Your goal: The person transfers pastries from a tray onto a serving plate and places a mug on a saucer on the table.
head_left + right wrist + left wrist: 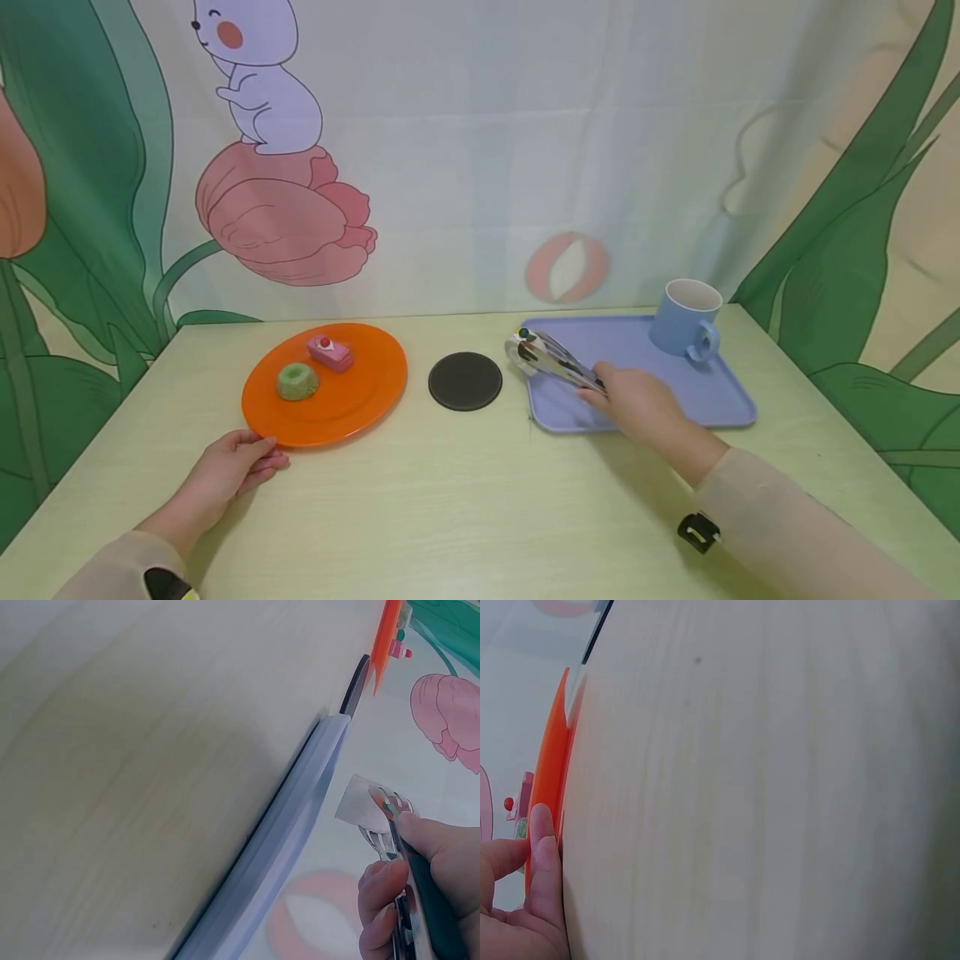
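At the left of the head view, my left hand pinches the near rim of an orange plate; the left wrist view shows the thumb above the rim and fingers below. On that plate lie a green ring-shaped toy cake and a pink toy cake with a red berry. My right hand grips metal tongs with a dark green handle. Between the tongs' tips is a small whitish toy cake piece with a colourful top, held above the left edge of the blue-violet tray.
A light blue mug stands upright at the tray's back right corner. One round black coaster lies between plate and tray. Behind the table's far edge hangs a printed cloth.
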A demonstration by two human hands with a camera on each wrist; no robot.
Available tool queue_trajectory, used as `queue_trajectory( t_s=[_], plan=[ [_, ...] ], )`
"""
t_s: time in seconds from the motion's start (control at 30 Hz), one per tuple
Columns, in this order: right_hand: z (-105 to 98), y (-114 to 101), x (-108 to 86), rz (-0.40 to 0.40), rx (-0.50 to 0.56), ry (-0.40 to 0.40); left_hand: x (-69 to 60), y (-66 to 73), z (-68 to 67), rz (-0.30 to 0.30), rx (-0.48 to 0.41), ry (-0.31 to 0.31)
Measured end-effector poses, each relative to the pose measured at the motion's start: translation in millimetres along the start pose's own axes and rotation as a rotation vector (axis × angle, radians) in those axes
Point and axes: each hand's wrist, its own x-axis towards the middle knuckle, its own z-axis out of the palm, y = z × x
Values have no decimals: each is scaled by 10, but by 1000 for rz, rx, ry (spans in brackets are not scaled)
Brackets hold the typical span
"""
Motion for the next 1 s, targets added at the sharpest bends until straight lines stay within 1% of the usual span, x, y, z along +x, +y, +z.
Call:
queue_trajectory(
  t_s=[0.2, 0.53, 1.0],
  plan=[
    [10, -49, 19, 4, 8, -17, -9, 0, 4, 0, 1, -2],
    [33, -137, 51, -25, 16, 11, 21, -18, -2, -1, 13, 1],
    [55, -234, 100, -38, 10, -1, 12, -20, -5, 7, -3, -2]
  ],
)
